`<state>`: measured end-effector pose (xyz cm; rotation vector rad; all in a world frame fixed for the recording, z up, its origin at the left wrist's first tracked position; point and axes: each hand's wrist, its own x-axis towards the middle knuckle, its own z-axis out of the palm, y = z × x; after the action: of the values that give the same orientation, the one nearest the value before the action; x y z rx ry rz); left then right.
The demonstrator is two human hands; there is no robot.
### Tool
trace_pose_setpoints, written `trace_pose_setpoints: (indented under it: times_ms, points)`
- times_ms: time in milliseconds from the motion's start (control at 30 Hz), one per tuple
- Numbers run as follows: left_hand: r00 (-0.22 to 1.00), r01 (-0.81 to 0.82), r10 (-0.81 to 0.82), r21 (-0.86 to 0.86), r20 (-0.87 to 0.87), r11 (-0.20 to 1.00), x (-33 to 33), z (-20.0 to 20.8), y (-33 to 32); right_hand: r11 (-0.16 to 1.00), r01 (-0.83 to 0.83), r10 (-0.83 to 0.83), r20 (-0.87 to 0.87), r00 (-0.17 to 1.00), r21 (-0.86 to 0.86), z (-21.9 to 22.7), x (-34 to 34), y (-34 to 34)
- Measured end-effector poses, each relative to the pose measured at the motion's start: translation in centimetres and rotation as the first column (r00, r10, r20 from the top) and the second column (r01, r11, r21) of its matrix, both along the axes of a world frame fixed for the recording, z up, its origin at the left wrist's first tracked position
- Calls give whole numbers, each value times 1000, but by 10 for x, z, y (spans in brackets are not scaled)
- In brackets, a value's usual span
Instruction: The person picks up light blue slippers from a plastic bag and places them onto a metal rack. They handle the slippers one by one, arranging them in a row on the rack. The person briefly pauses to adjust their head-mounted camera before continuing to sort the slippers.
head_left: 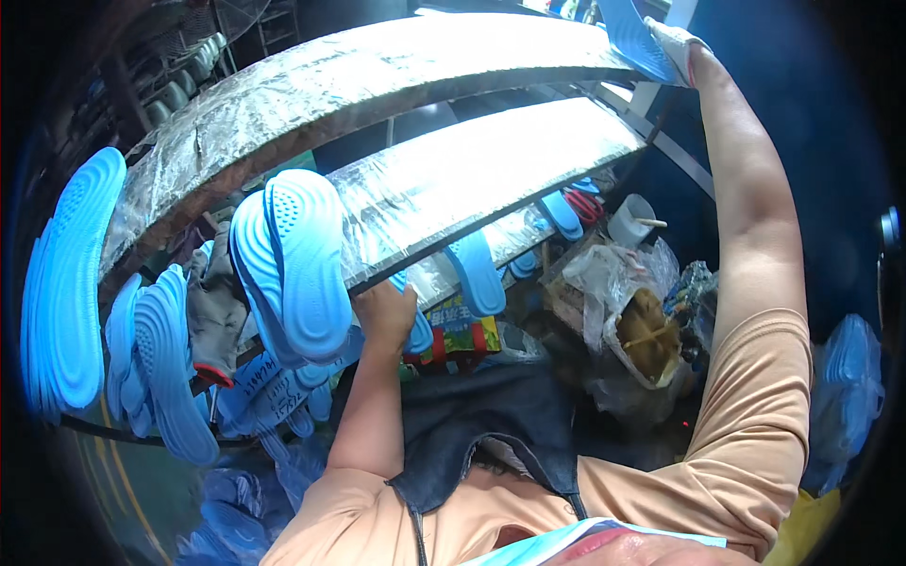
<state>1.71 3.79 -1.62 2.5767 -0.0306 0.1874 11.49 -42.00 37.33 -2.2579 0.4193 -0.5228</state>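
Right grip clasping a blue insole at the far board

The bare left grip [385, 313] is reaching beneath the near board [491, 179], its fingertips hiding, so whether it is holding anything cannot be told. A small blue insole [419, 335] is hanging just right of it, and a blue insole pair [310, 269] just left. Farther ahead of it, the far board [377, 61] is stretching across. At that board's right end, the white-gloved right grip [674, 49] is clasping an upright insole [638, 42] by its edge.

white-gloved right fingers [668, 42] hold blue insole [632, 40] at upper board [377, 64]; left fingers [400, 300] by lower board [500, 174].
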Motion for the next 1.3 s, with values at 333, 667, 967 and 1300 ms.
trace_pose_setpoints:
  times_ms: [333, 667, 967, 1300]
  points:
    - [1000, 5, -5, -5, 6, 1000, -3, 5, 2, 620, -277, -166, -467, 868, -735, 14, -10, 52]
    - [955, -113, 69, 137, 287, 984, -28, 25, -4, 394, -71, -108, -123, 987, -917, 12, -92, 29]
    - [358, -117, -933, -990, 29, -75, -148, 115, -100, 426, -299, -52, -353, 934, -854, -4, -299, 47]
    - [-17, -596, -998, -801, -64, 61, -229, 129, -267, 572, -365, -97, -502, 860, -735, -43, -368, 14]
